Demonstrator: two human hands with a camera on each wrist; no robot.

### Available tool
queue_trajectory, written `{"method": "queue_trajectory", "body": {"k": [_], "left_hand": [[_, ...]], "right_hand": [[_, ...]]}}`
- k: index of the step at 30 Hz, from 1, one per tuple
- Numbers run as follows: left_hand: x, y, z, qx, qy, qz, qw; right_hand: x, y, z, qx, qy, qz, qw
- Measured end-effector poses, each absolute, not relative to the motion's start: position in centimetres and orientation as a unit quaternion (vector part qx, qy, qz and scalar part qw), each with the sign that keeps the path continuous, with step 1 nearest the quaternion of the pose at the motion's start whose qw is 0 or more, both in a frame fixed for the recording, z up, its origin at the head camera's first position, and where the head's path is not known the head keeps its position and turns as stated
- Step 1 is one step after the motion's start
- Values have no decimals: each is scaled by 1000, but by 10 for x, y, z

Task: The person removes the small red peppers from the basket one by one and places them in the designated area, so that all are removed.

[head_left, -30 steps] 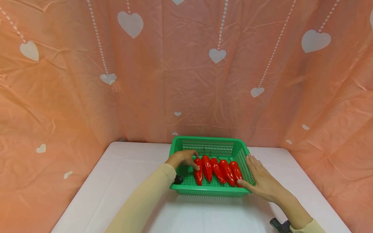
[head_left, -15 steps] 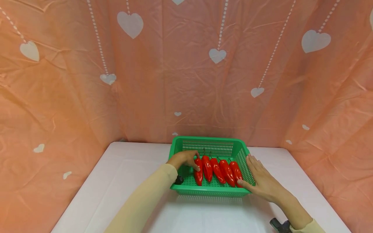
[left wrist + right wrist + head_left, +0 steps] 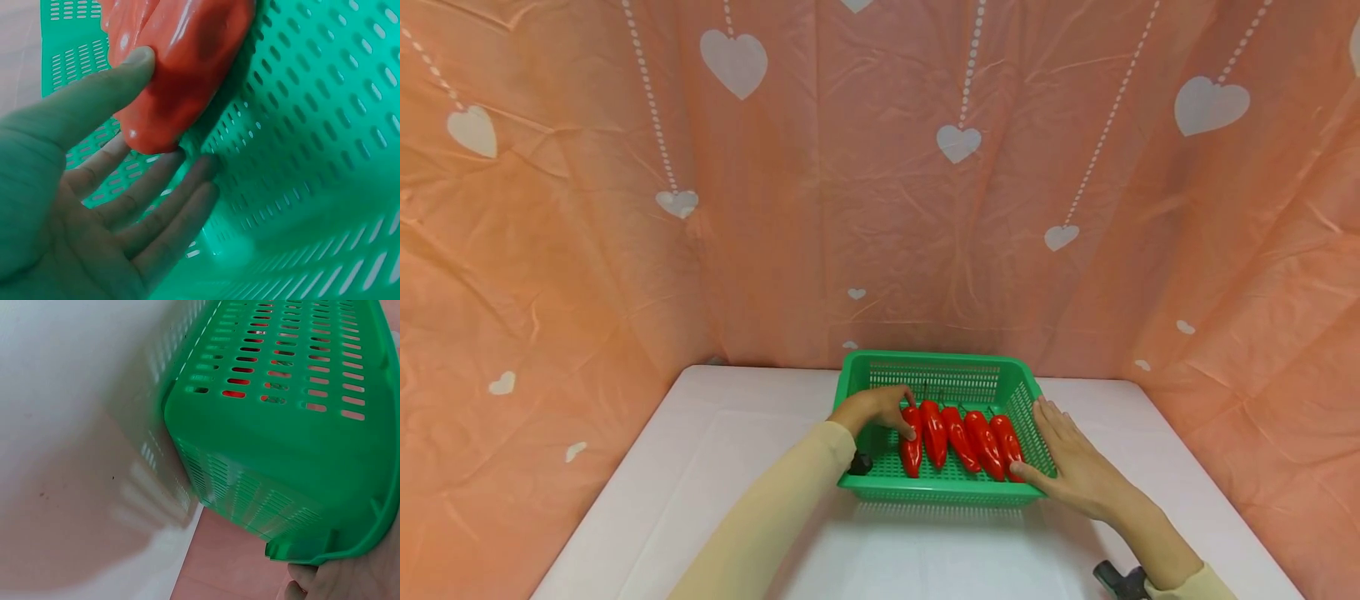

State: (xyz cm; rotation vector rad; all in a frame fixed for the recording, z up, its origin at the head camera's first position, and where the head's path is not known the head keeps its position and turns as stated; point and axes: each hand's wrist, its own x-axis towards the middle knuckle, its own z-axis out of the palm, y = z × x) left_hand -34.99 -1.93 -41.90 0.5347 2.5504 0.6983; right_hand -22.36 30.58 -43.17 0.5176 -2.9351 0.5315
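Note:
A green plastic basket stands on the white table, with several glossy red peppers lying side by side in it. My left hand reaches in over the left rim and holds the leftmost pepper at its far end. In the left wrist view, the thumb lies on that pepper and the index finger passes behind its end. The other fingers spread loosely near the basket wall. My right hand rests with straight fingers along the right rim, its thumb over the front corner.
The white table carries the basket near its back edge. A pink-orange curtain with white hearts hangs behind and at both sides. Black camera mounts sit on the wrists.

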Motion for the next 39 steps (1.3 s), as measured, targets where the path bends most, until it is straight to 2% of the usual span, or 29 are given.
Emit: {"method": "queue_trajectory", "body": {"k": [11,19,30,39], "left_hand": [[-350,-18,-417,212,903,301,221],[-349,-19,-413,235,899,311,198],[-349,-30,-400,249,849,415,211],[-347,-40,-386,240,844,450,165]], "right_hand": [[-224,307,-432,169,-968,175,60],[-224,306,-433,171,-967,177,59],[-225,306,-433,168,-968,174,60],[-225,305,-433,163,-970,173,54]]}}
